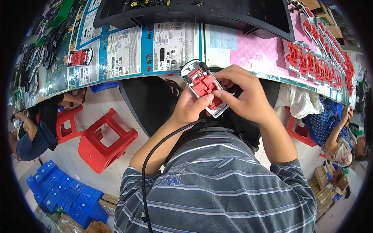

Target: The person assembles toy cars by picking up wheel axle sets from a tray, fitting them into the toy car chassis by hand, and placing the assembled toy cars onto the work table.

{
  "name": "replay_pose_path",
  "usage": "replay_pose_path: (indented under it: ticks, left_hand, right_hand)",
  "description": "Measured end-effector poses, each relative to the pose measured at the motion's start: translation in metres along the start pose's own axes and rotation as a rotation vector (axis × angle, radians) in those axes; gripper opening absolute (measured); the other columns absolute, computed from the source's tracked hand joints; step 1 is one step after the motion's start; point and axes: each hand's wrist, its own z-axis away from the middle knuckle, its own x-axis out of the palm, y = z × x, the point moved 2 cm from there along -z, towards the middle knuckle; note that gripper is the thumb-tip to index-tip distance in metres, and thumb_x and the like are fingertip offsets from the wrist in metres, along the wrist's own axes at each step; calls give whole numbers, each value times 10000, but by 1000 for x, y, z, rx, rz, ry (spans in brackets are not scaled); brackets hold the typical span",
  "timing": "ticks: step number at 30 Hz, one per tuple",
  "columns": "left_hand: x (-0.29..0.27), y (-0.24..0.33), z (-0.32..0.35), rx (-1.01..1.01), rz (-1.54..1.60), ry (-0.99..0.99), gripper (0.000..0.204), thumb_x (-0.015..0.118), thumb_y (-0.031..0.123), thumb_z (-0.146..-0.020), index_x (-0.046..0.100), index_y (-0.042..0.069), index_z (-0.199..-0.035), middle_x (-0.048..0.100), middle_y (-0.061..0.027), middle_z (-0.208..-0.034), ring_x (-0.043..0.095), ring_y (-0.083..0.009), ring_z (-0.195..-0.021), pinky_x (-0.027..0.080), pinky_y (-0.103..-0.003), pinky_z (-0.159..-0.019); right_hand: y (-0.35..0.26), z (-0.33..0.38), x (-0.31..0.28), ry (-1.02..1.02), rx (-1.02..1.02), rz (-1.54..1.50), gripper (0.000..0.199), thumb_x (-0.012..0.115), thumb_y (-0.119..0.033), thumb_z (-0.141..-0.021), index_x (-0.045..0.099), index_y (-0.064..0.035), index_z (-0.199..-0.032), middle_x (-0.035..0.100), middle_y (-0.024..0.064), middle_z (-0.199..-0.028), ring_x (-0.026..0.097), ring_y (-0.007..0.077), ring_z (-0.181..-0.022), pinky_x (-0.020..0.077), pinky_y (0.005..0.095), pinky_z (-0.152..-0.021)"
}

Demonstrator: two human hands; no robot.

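Observation:
Between my hands, over my lap at the table's front edge, is a toy car point(200, 82) with a white shell and a red inner part facing up. Black wheels show at its far end; my thumbs partly cover the near end. My left hand point(189, 106) is closed round the car's left side, thumb pressed on the red part. From the right, my right hand point(245, 97) grips the car, its thumb on the red part and its fingers curled at the side. Whether those fingers pinch a small part is hidden.
A similar toy car point(80, 57) lies on the table point(217, 58) at the left. A black tray point(233, 17) with small wheels stands at the back. Rows of red-and-white car bodies point(311, 64) fill the right. Red stools point(105, 141) and people sit either side. A black cable point(143, 178) hangs before me.

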Motion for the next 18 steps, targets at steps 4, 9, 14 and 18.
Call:
replay_pose_path:
  ticks: [4,9,14,18]
  left_hand:
    - [3,-4,-1,-21,2,2,496,592,116,-951,413,0,-1399,581,-114,-1254,599,-197,-1158,478,-368,-1020]
    - [7,1,-1,-31,-68,6,481,599,147,-961,431,-3,-1386,595,-113,-1225,604,-196,-1141,476,-368,-1014]
    - [9,3,0,6,-34,1,442,594,130,-979,463,-15,-1375,603,-119,-1247,600,-194,-1148,475,-357,-1009]
    - [8,1,1,-46,-26,27,471,595,123,-982,433,-15,-1402,610,-143,-1254,617,-214,-1151,487,-364,-1011]
  right_hand:
    - [5,8,4,30,26,26,316,764,-45,-811,686,-6,-1115,656,126,-944,662,236,-806,539,314,-710]
    - [6,13,7,70,36,15,318,761,-35,-812,679,0,-1117,654,136,-959,670,248,-792,549,314,-706]
    - [1,12,2,74,19,-17,296,761,-36,-819,677,16,-1098,653,133,-943,669,240,-772,549,317,-702]
    - [1,11,-21,142,-35,111,272,782,-70,-807,683,30,-1040,657,124,-883,650,229,-772,526,318,-703]
